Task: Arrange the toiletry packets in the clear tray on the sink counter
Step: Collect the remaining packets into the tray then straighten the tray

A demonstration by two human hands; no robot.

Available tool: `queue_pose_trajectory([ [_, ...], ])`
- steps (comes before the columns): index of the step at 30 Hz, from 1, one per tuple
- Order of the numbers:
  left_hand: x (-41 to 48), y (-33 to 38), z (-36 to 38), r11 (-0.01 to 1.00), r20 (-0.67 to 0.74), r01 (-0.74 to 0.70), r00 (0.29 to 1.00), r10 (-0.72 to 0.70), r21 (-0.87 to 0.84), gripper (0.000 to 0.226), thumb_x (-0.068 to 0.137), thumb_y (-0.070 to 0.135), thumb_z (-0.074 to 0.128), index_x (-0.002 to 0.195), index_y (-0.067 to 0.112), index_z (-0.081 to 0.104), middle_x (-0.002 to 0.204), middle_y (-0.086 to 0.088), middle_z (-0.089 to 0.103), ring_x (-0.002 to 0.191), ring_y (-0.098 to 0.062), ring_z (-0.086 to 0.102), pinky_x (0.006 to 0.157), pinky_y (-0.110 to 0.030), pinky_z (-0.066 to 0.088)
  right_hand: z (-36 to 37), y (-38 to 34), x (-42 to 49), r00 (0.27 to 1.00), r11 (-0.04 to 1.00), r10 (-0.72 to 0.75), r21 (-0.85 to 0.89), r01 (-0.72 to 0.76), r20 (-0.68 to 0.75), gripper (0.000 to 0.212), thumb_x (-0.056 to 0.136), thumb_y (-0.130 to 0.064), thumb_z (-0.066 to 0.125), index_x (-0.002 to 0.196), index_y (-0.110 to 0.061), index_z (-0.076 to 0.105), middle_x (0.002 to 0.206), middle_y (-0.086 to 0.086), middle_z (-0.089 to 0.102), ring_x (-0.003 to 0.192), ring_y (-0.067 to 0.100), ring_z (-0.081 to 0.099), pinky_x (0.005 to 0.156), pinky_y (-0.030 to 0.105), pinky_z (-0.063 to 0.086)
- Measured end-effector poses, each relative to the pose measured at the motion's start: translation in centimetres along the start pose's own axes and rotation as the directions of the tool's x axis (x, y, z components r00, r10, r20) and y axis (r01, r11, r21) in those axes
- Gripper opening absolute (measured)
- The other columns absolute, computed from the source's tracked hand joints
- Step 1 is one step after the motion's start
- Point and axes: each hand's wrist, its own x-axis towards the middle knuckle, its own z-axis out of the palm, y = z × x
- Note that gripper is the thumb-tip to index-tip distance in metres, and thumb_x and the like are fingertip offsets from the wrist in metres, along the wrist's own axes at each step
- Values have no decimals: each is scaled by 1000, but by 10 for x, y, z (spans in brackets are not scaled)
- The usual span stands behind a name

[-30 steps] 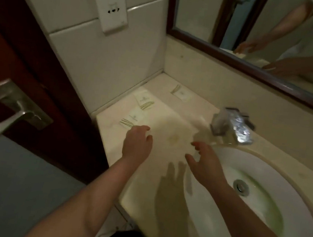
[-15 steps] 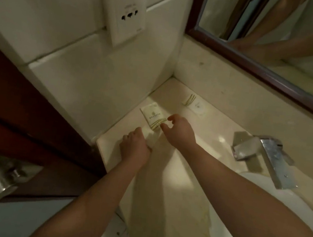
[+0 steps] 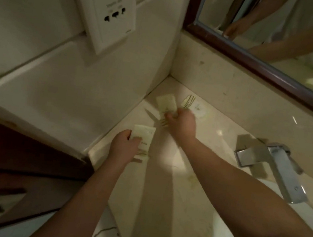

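Both hands have split since half a second ago: right hand (image 3: 182, 124) lifts one packet (image 3: 166, 103) toward the corner, fingers pinching its lower edge; left hand (image 3: 125, 147) clamps the near packet (image 3: 145, 139). A third packet (image 3: 195, 107) lies flat on the counter (image 3: 162, 188). Tray edges are hard to make out. Risk: the thin packet slips from the pinch, or lands crooked against the wall.
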Motion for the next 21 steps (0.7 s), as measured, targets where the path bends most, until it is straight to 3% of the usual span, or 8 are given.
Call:
queue_pose_trajectory([
  [2,1,5,7,995,26,48,999,-46,-83,13,89,13,57,90,8,69,86,-11,71,74,-29,70,53,-48,60,-23,17,20,993,995,15,-99,-26,-115,39,75,-45,53,82,-11,70,84,16,67,82,34,63,69,35,52],
  [6,-1,10,19,983,58,100,994,-92,-155,14,88,14,58,87,10,71,87,-13,72,76,-32,71,57,-52,60,-54,44,50,984,960,174,-215,-180,-48,37,76,-44,58,95,-15,72,98,13,71,101,34,61,88,36,50],
  [11,-6,15,19,990,61,77,996,-70,-122,15,89,13,56,89,11,70,87,-13,73,74,-29,71,57,-47,60,-54,47,54,977,927,206,-309,-211,-50,33,79,-34,59,106,-15,67,113,14,63,110,34,54,91,36,44],
  [13,-9,17,18,993,56,64,997,-59,-98,15,90,12,54,90,10,70,88,-13,72,71,-25,69,48,-34,56,-54,47,47,975,950,220,-219,-224,-42,24,77,-29,62,97,-17,70,101,9,71,94,28,64,85,34,50],
  [15,-10,17,18,991,75,81,994,-73,-106,15,90,12,55,89,10,69,87,-13,72,70,-27,70,44,-35,56,-58,45,34,968,968,247,-29,-248,-36,19,77,-25,64,93,-17,72,91,5,74,79,23,66,70,29,50],
  [17,-11,17,20,991,89,85,993,-76,-105,14,88,13,57,89,10,71,88,-13,73,75,-31,71,56,-47,60,-65,42,14,965,960,257,135,-247,-58,17,79,-22,64,93,-14,72,88,6,72,79,23,68,66,29,51],
  [19,-14,17,25,998,98,38,995,-32,-52,14,87,12,58,93,9,71,90,-12,73,76,-25,70,63,-36,58,-72,42,-13,959,939,271,244,-244,-83,21,80,-21,65,98,-12,72,90,5,72,82,22,69,66,29,54],
  [21,-23,21,34,1000,134,-9,991,11,-18,14,87,10,59,95,8,71,90,-8,73,76,-19,69,60,-27,52,-83,47,-48,953,918,282,321,-234,-111,23,80,-20,66,100,-12,72,92,4,73,81,18,70,66,30,56],
])
